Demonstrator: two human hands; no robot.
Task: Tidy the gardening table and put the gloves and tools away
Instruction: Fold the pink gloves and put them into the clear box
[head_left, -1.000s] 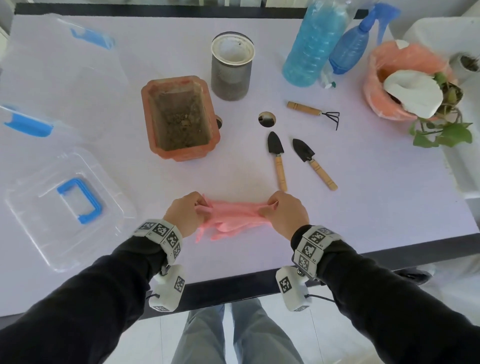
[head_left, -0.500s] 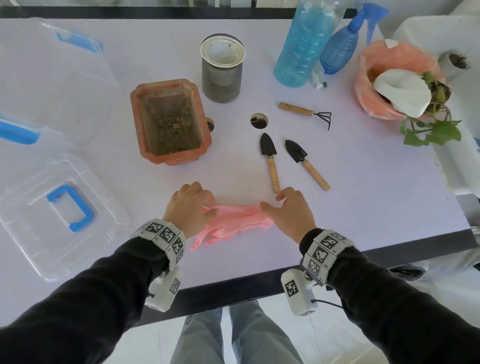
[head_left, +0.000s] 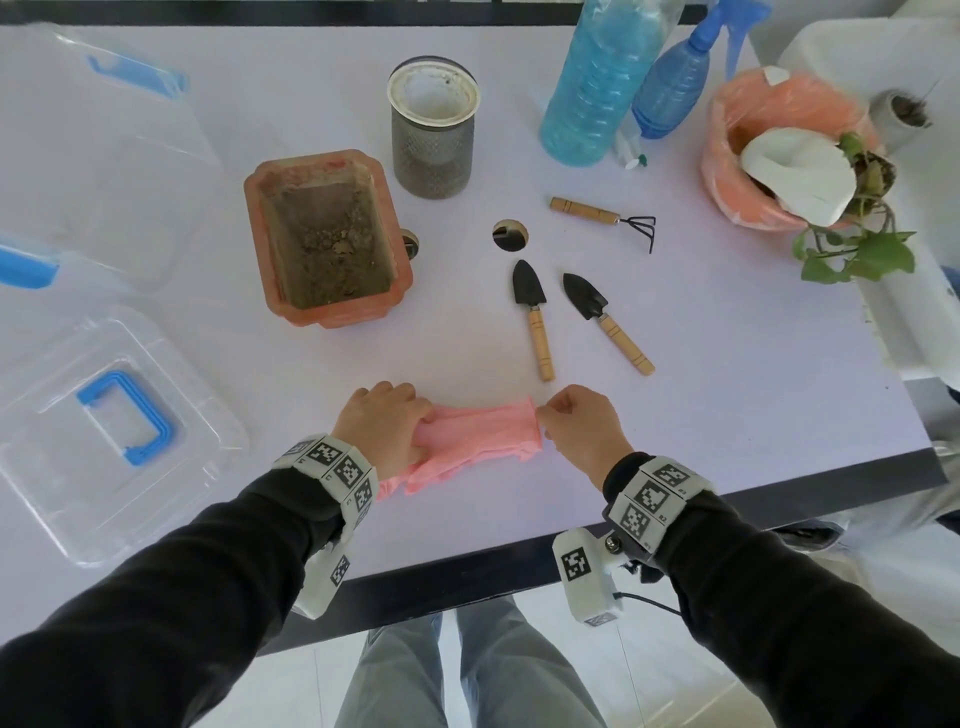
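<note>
Pale lilac table (head_left: 727, 364) fills the head view, with the pink gloves (head_left: 483, 434) lying flat near its front edge. At their left end the left hand (head_left: 382, 423) grips them with curled fingers, while the right hand (head_left: 582, 431) pinches the cuff edge between thumb and forefinger. Just beyond lie 2 trowels (head_left: 532, 312) and a small rake (head_left: 602, 215).

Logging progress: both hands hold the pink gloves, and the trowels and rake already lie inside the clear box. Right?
No: the head view shows the left trowel, right trowel and rake on the table, outside the clear box. Left hand and right hand do hold the pink gloves.
</note>
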